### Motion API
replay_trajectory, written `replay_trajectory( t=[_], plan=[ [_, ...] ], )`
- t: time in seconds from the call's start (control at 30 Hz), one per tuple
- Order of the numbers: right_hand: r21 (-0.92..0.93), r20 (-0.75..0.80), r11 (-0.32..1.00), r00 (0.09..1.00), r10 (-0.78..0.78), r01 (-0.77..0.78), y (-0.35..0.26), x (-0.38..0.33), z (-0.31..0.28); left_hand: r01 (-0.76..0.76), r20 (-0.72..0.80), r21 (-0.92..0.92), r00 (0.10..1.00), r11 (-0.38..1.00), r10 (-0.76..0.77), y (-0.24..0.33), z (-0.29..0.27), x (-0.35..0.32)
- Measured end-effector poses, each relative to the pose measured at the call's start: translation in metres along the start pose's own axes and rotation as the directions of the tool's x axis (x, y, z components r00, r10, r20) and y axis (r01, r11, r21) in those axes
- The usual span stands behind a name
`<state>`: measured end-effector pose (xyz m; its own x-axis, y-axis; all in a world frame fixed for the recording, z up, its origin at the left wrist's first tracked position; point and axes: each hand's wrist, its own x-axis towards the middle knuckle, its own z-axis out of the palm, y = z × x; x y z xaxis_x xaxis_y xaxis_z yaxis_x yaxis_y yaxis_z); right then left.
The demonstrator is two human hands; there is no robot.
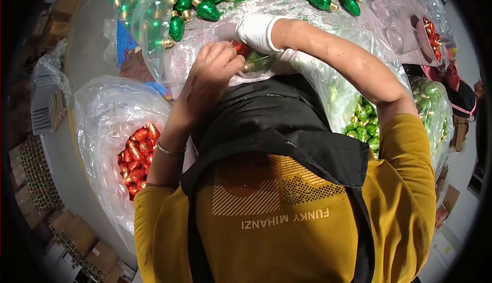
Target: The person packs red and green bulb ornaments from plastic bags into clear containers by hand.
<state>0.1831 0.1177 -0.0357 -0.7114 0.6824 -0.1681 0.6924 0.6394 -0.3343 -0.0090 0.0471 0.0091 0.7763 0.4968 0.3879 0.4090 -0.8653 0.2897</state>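
Note:
My left hand [218, 62] is bare, its fingers curled in at the near edge of the table. What they close on is hidden. Against its fingertips shows a red bulb-shaped ornament [239, 47]. My right hand [257, 33], in a white glove, bends inward over the same spot, and its fingers are out of sight. Beneath and between the hands sits a see-through plastic container [262, 62] with a green ornament and a gold cap visible in it. Beyond them lie several glittery green bulb ornaments [207, 10] with gold caps on the plastic-covered table [277, 5].
An open clear bag of red ornaments [136, 155] stands at my left. Another bag, with green ornaments [364, 124], is by my right elbow. Clear plastic cups [392, 21] and a container of red ornaments [432, 39] sit at far right. Cardboard boxes [77, 231] line the left floor.

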Motion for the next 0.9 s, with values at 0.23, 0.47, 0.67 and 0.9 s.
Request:
replay_trajectory(
  t=[0.23, 0.47, 0.67, 0.9],
  plan=[
    [-0.090, 0.253, 0.993, 0.962, 0.103, -0.083, -0.022, -0.012, -0.030, -0.053, 0.017, 0.029, 0.998, 0.998, 0.053, -0.008, 0.001, 0.008],
    [0.122, -0.280, 0.988, 0.952, 0.123, -0.092, -0.047, -0.078, -0.065, -0.002, 0.144, 0.065, 0.990, 0.998, -0.007, -0.027, -0.020, 0.004],
    [0.665, -0.425, 0.555, 0.357, 0.832, -0.500, -0.007, -0.269, -0.018, 0.188, 0.088, -0.302, 0.982, 0.935, -0.170, 0.014, -0.046, 0.033],
    [0.008, 0.241, -0.053, -0.050, 0.969, -0.999, 0.006, -0.421, 0.122, 0.366, 0.882, -0.044, 0.451, 0.930, -0.136, -0.044, 0.000, 0.108]
  ],
)
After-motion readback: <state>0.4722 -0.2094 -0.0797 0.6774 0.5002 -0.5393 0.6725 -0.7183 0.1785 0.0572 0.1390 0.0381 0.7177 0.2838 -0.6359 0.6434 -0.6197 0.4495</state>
